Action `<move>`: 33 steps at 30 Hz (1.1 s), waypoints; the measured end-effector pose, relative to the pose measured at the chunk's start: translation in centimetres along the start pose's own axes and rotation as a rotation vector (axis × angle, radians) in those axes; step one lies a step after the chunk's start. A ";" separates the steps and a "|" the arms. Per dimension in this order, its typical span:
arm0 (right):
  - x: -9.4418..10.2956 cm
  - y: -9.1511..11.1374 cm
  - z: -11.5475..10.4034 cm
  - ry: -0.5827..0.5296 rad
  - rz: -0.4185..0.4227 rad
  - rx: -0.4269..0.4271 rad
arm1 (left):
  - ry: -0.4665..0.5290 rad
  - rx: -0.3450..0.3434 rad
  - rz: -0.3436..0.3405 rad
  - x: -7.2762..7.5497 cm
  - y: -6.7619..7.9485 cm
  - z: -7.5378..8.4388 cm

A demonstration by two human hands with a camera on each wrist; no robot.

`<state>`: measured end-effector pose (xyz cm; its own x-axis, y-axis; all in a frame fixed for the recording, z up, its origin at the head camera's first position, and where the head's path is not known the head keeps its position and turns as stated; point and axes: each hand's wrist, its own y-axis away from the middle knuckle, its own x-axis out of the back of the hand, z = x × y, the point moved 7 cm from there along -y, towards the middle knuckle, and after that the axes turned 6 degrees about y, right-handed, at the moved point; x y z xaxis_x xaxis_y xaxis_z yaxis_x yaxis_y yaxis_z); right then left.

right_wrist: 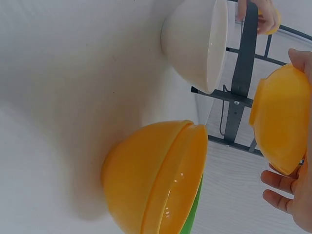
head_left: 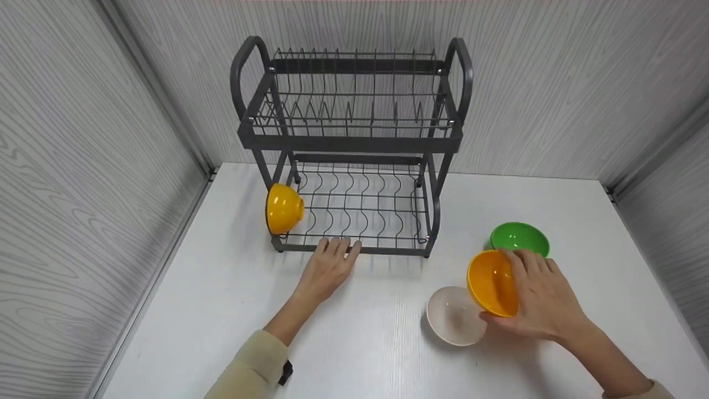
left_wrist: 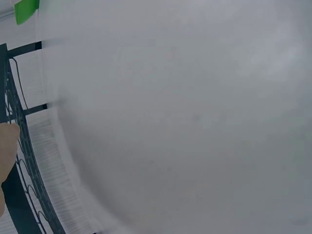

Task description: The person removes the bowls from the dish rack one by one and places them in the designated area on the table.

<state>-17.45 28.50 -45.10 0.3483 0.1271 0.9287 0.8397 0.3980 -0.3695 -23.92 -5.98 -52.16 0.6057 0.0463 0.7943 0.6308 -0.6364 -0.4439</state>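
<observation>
My right hand (head_left: 545, 299) grips a yellow bowl (head_left: 490, 282) by its side, tilted, its opening facing left in the head view. The right wrist view shows this held yellow bowl (right_wrist: 282, 117) raised over the table. Below it there, nested yellow bowls (right_wrist: 146, 180) stand on the table, hidden by the hand in the head view. Close by are a white bowl (head_left: 451, 318) and a green bowl (head_left: 520, 238). My left hand (head_left: 329, 269) rests its fingertips at the front bar of the dark dish rack (head_left: 349, 145), fingers extended, holding nothing.
Another yellow bowl (head_left: 283, 209) stands on its side at the left end of the rack's lower wire shelf (head_left: 360, 209). The upper tier has wire slots and tall side handles. The white table (head_left: 354, 343) is bounded by pale wood-grain panels (head_left: 554, 100).
</observation>
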 end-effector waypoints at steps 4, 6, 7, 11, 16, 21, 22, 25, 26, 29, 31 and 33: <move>0.3 0.6 0.9 0.011 -0.012 -0.011 | -0.015 -0.002 0.028 0.2 -0.2 0.0; 0.4 0.9 1.4 0.017 -0.018 -0.013 | -0.019 0.000 0.037 0.2 -0.3 0.0; 0.4 1.1 1.6 0.020 -0.022 -0.016 | -0.022 0.001 0.039 0.1 -0.3 0.0; 0.6 1.8 2.6 0.022 -0.024 -0.040 | -0.022 0.015 0.058 0.1 -0.6 0.0; 0.8 3.0 3.9 0.022 -0.008 -0.073 | -0.009 0.024 0.080 0.2 -0.6 0.0; 1.0 4.2 5.0 0.025 0.007 -0.098 | 0.010 0.029 0.073 0.1 -0.6 0.0; 1.0 4.4 5.2 0.027 0.007 -0.101 | 0.014 0.031 0.070 0.1 -0.5 0.0; 0.8 5.1 5.7 0.032 -0.001 -0.114 | 0.018 0.033 0.064 0.0 -0.5 0.0; 0.6 5.3 5.8 0.032 -0.005 -0.118 | 0.017 0.033 0.063 0.0 -0.5 0.0; 0.3 5.7 6.1 0.037 -0.015 -0.126 | 0.013 0.033 0.058 0.0 -0.5 0.1; 0.0 6.0 6.3 0.039 -0.020 -0.131 | 0.009 0.033 0.056 0.0 -0.5 0.1; -0.2 6.1 6.3 0.039 -0.028 -0.136 | -0.002 0.034 0.050 0.0 -0.5 0.1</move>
<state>-15.02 36.65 -47.38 0.3376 0.0809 0.9378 0.8972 0.2736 -0.3466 -24.12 -5.56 -51.97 0.6380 0.0171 0.7698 0.6159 -0.6113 -0.4969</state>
